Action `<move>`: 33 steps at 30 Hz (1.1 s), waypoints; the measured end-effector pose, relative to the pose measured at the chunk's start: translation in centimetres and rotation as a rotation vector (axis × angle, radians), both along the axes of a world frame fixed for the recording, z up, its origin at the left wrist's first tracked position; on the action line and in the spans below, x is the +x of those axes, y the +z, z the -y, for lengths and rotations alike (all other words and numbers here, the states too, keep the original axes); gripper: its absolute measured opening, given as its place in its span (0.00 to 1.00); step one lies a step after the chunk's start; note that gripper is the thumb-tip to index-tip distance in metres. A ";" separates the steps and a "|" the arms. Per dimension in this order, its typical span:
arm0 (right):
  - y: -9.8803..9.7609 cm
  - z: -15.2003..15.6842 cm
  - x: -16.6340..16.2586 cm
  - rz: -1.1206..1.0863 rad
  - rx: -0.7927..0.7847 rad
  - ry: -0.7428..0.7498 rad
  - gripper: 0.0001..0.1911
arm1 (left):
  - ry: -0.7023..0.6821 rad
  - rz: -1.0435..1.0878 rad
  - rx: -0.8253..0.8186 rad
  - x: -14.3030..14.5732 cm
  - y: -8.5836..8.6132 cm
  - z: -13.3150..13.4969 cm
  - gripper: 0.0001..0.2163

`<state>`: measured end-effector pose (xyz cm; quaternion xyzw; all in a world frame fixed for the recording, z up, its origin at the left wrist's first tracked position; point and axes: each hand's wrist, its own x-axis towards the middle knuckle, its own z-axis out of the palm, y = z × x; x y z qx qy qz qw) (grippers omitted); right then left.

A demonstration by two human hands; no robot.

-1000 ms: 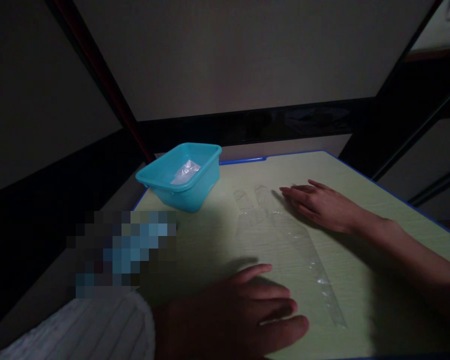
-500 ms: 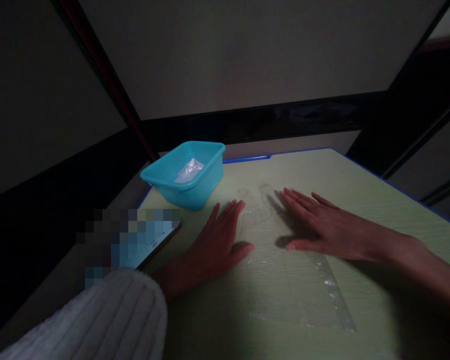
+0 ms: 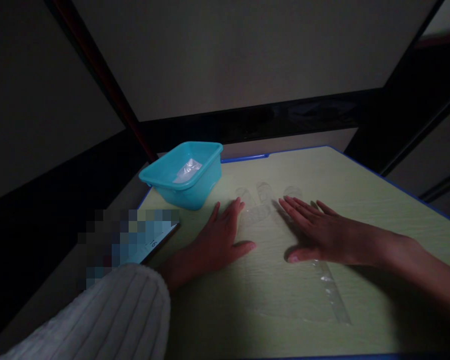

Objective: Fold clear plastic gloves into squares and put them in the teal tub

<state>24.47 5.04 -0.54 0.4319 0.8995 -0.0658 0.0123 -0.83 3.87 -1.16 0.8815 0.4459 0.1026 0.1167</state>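
A clear, thin plastic disposable glove (image 3: 285, 290) lies flat on the pale green table, its rounded finger ends pointing away from me. One finger part looks folded over near the top. My left hand (image 3: 217, 245) rests at the glove's left edge, fingers stretched and thumb pointing inward. Over the right side of the glove is my right hand (image 3: 318, 227), palm down with its fingers extended. Whether its palm touches the film I cannot tell. Neither hand grips anything.
A turquoise plastic basket (image 3: 206, 186) stands at the table's back left, with a whitish plastic packet (image 3: 188, 170) inside. Left of my left hand lies a phone-like device (image 3: 159, 240), partly blurred out. The table (image 3: 360, 185) has a blue edge, and a wall panel rises behind it.
My right hand has shifted slightly toward me, uncovering another rounded finger end of the glove. The left hand stays nearly in place, its fingers bent slightly differently.
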 end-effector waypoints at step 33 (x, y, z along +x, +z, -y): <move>1.0 -0.1 0.2 -0.029 -0.120 -0.017 0.54 | 0.048 0.020 -0.061 -0.1 -0.1 -0.2 0.40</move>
